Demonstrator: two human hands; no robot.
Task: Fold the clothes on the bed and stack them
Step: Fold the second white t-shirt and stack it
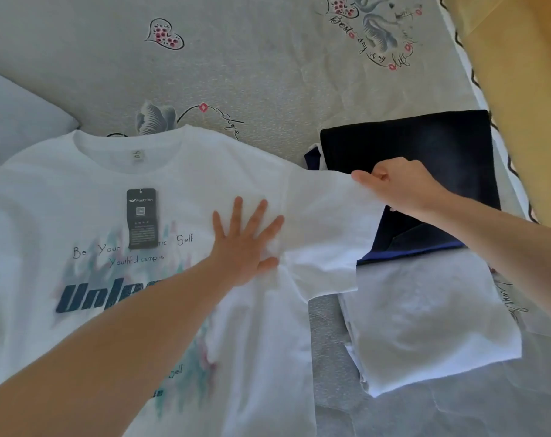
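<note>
Two hands | left hand (pixel 247 241) flat on "Youthful campus" T-shirt (pixel 78 216) | right hand (pixel 400 184) pinches sleeve (pixel 324 216)

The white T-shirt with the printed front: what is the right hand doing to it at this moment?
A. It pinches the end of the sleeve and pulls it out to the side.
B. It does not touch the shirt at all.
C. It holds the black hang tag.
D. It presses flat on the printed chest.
A: the right hand pinches the sleeve end of the white T-shirt, while the left hand lies flat near the armpit.
</note>
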